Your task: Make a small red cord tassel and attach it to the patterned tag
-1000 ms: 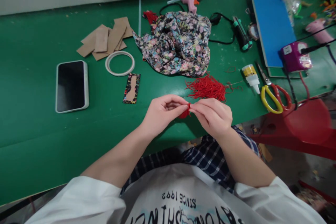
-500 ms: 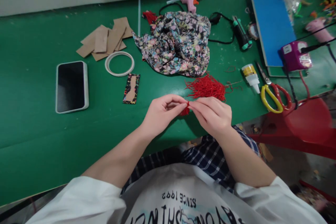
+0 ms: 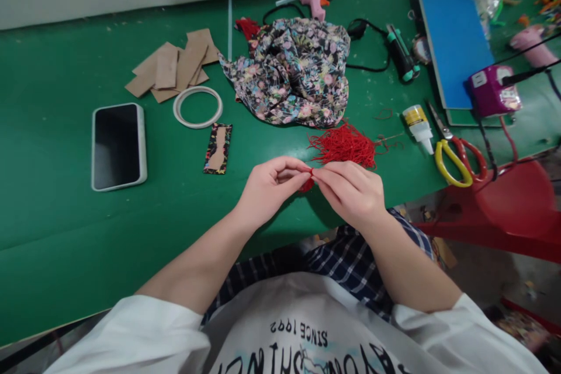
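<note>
Little has moved since a second ago: your two hands stay together over the near edge of the green surface (image 3: 65, 198), and the view has only drifted slightly. Your left hand (image 3: 267, 190) is curled, thumb and fingertips pinched on a small red thread bundle (image 3: 307, 184). Your right hand (image 3: 350, 193) meets it fingertip to fingertip, pinching the same bundle from the other side, so most of the bundle is hidden between them. Just beyond your right hand lies a loose pile of red threads (image 3: 346, 146), and behind that a crumpled floral cloth (image 3: 293, 73). A phone (image 3: 117, 145) lies well to your left, near a tape ring (image 3: 198, 106) and cardboard pieces (image 3: 173, 67). Scissors (image 3: 456, 155) and a glue bottle (image 3: 418, 125) rest to your right
</note>
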